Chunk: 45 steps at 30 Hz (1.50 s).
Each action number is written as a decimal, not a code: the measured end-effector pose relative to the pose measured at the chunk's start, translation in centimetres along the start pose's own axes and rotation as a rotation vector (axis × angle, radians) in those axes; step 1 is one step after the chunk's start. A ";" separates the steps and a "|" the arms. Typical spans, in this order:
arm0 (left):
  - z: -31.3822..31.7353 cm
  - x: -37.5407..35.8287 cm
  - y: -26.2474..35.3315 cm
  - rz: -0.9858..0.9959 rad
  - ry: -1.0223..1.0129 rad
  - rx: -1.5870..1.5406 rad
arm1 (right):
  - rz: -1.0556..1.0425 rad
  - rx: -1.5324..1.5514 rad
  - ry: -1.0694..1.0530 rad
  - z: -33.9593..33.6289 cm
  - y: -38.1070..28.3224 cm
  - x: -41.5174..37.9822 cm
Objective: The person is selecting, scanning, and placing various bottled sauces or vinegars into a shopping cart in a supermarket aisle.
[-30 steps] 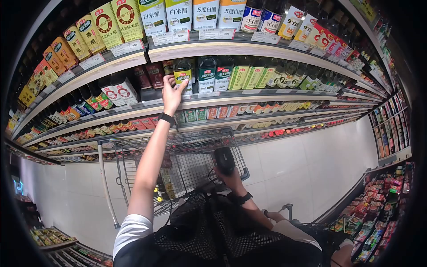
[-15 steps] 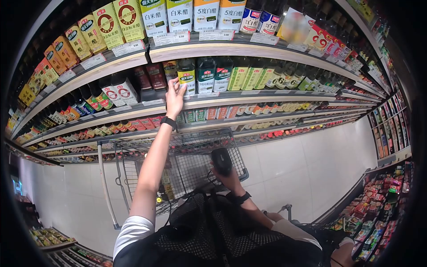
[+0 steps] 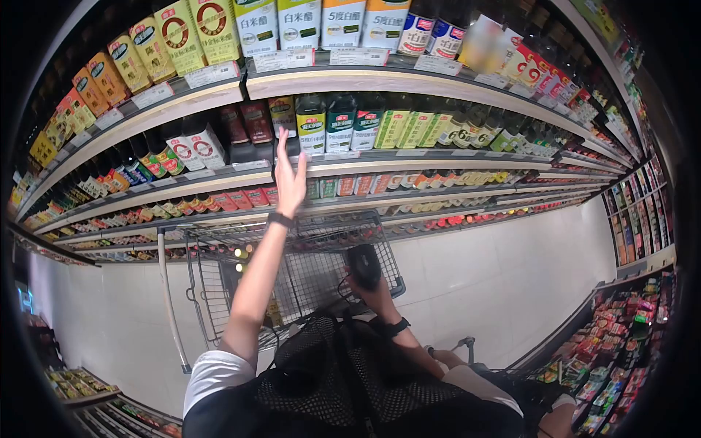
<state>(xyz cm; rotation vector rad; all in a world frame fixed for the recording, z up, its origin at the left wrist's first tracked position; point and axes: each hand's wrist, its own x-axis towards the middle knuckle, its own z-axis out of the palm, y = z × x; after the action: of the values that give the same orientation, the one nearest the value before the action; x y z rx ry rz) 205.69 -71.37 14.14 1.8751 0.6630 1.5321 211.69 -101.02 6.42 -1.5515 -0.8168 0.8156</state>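
Observation:
My left hand (image 3: 290, 179) is in front of the second shelf, fingers stretched out and nothing in it. Just above and to its right stands a vinegar bottle (image 3: 311, 125) with a yellow and white label, apart from the fingers. Beside that bottle are others with dark green (image 3: 340, 125) and red-and-green labels (image 3: 366, 128). A dark bottle with a yellowish label (image 3: 283, 113) sits further back, behind my fingertips. Low over the cart, my right hand (image 3: 376, 292) is wrapped round a black rounded handheld device (image 3: 364, 266); a thin cord hangs by it.
A wire shopping cart (image 3: 207, 292) stands below my arms, against the shelves. The upper shelf (image 3: 307, 73) carries boxed and white-labelled vinegars with price tags. Lower shelves hold more bottles. To the right, a display of colourful packets (image 3: 617, 343) lines the tiled aisle (image 3: 504, 270).
My left hand has let go of the yellow-labelled bottle and drawn down and back from it, its fingers straightening. The bottle now stands free on the shelf. My right hand stays about where it was.

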 end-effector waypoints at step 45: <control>-20.4 -40.5 -29.4 -1.237 -0.184 0.387 | 0.341 0.151 -0.109 -0.4 2.6 0.9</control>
<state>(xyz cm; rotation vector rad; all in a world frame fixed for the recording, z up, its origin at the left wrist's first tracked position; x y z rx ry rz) 177.69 -77.34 -31.68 1.2825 1.6769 0.4306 212.69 -100.74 3.87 -1.5414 -0.5585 1.1916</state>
